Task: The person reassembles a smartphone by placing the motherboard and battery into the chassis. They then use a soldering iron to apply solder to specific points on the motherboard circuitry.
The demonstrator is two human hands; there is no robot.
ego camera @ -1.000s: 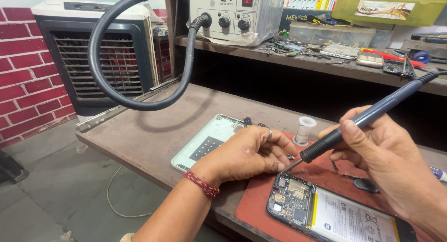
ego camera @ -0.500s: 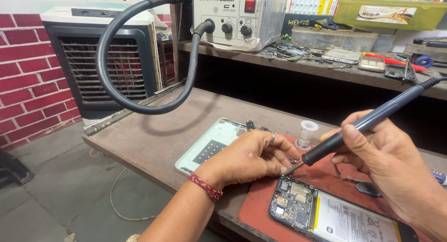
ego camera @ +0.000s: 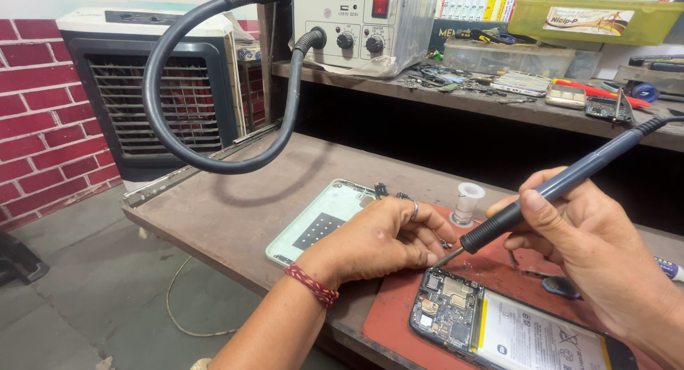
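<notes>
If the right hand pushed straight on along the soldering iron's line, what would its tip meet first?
Probably the left hand's fingertips, just ahead of the soldering iron tip held by the right hand; depth unclear, possibly the red mat.

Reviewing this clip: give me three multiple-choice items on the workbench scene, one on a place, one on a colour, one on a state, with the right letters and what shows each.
1. Where does the opened phone lie?
A. on the red mat
B. on the upper shelf
C. on the floor

2. What colour is the thread band on the left hand's wrist?
A. green
B. red
C. white

3. How is the soldering iron held?
A. lying loose on the bench
B. hung on the shelf
C. gripped in the right hand, tip down by the left fingers

Answers: 1 A, the phone rests on the mat; 2 B, the band is red; 3 C, the fingers wrap the handle.
</notes>
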